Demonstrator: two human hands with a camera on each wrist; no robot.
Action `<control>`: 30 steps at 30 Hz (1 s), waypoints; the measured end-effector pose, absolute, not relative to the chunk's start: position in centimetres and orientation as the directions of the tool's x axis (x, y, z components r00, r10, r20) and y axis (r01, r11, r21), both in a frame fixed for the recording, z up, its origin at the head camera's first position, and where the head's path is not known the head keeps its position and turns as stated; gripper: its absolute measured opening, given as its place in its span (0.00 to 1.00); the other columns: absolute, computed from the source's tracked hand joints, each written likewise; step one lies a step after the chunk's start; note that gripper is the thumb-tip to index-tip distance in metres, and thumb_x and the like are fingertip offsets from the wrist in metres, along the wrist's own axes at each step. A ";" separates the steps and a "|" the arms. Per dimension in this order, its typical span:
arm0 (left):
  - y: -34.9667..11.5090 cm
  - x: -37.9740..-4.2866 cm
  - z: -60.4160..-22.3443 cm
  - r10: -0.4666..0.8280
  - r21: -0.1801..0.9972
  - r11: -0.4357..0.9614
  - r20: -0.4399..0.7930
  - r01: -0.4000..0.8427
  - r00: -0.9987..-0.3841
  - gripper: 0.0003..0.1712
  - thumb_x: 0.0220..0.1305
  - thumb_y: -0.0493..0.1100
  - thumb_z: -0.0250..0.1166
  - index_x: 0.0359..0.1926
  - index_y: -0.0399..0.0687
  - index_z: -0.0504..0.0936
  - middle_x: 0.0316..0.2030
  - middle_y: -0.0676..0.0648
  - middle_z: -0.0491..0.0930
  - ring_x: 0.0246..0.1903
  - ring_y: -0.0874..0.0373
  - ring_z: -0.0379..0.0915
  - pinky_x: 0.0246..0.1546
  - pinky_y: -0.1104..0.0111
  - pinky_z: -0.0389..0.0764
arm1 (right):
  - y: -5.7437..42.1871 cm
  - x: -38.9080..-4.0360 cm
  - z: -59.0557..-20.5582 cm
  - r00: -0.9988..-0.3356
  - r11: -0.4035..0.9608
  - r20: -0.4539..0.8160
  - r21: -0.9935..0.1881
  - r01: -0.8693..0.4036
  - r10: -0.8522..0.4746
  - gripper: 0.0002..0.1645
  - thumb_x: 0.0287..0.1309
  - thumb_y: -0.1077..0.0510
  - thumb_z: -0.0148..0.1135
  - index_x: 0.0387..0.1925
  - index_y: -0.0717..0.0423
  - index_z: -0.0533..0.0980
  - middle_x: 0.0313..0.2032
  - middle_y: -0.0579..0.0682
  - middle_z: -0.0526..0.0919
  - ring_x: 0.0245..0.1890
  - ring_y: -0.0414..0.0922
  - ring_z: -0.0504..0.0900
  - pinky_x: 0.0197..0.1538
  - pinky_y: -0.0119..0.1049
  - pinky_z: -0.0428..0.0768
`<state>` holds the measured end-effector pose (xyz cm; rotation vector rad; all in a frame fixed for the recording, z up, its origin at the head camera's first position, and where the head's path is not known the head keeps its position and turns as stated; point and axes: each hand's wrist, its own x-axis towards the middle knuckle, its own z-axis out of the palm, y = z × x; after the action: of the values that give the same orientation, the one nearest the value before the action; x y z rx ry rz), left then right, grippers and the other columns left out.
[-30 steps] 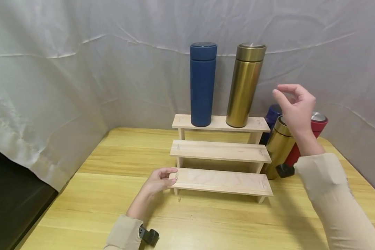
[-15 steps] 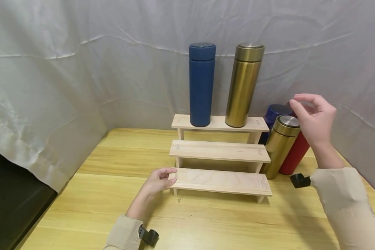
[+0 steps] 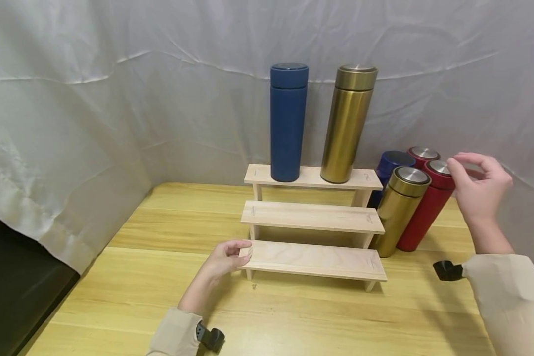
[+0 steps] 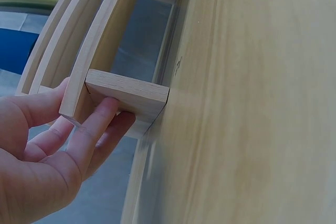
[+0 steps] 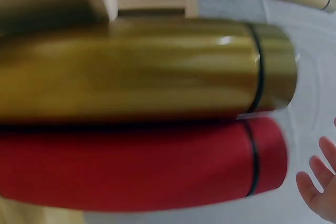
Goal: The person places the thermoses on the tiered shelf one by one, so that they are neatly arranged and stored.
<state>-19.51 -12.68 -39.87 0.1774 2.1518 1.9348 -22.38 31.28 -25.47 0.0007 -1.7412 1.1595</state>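
My left hand [image 3: 224, 259] grips the left end of the lowest step of a three-tier wooden display stand [image 3: 311, 257]. In the left wrist view, its thumb lies against the step's end and the fingers reach beneath it. My right hand [image 3: 482, 188] hovers at the lid of a red thermos [image 3: 427, 212] on the table, its loosely bent fingers holding nothing. The right wrist view has that hand's fingers [image 5: 320, 177] spread beyond the red lid. Close beside the red thermos stands a gold thermos [image 3: 398, 217], next to the stand's right side.
On the top tier stand a blue thermos [image 3: 289, 128] and a taller-looking gold thermos [image 3: 349, 128]. Behind the right-hand group are a dark blue thermos [image 3: 389, 162] and another red thermos [image 3: 422, 152]. A grey-white curtain [image 3: 196, 109] hangs behind the wooden table [image 3: 276, 321].
My right hand has moved right and down, from beside the upper gold thermos to the red thermos's lid, uncovering the group there. My left hand has stayed on the stand.
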 end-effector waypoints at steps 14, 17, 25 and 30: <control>-12.8 -19.4 -40.1 0.248 0.989 0.123 -0.106 -0.077 -0.963 0.23 0.54 0.33 0.62 0.52 0.30 0.71 0.34 0.44 0.71 0.31 0.58 0.68 0.34 0.69 0.76 | 33.6 -23.5 -28.9 -0.575 0.498 0.602 -0.793 -0.351 0.553 0.20 0.44 0.60 0.67 0.44 0.55 0.79 0.44 0.38 0.72 0.48 0.34 0.66 0.45 0.23 0.71; -12.8 -19.5 -40.2 0.245 0.989 0.128 -0.108 -0.078 -0.963 0.23 0.54 0.33 0.63 0.51 0.31 0.71 0.34 0.44 0.71 0.31 0.58 0.67 0.34 0.69 0.75 | 33.8 -23.7 -29.5 -0.587 0.494 0.593 -0.799 -0.343 0.551 0.20 0.44 0.60 0.68 0.44 0.57 0.79 0.44 0.39 0.71 0.48 0.35 0.66 0.45 0.23 0.72; -12.9 -19.7 -40.3 0.257 0.989 0.134 -0.093 -0.060 -0.962 0.23 0.54 0.34 0.63 0.51 0.31 0.71 0.35 0.43 0.70 0.32 0.57 0.66 0.33 0.71 0.75 | 34.0 -24.1 -30.5 -0.581 0.481 0.608 -0.790 -0.379 0.542 0.21 0.44 0.62 0.68 0.45 0.57 0.78 0.42 0.39 0.72 0.44 0.34 0.69 0.42 0.20 0.73; -13.0 -19.7 -40.2 0.265 0.990 0.135 -0.081 -0.046 -0.961 0.22 0.54 0.34 0.63 0.51 0.31 0.71 0.31 0.47 0.67 0.31 0.58 0.62 0.29 0.73 0.72 | 34.0 -24.4 -31.2 -0.597 0.426 0.603 -0.798 -0.427 0.530 0.25 0.44 0.65 0.67 0.48 0.55 0.75 0.40 0.42 0.72 0.39 0.34 0.73 0.41 0.18 0.72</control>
<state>-19.71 -12.99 -40.21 0.2153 2.1751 1.9102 -24.37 33.95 -31.21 -0.0892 -1.7725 1.3226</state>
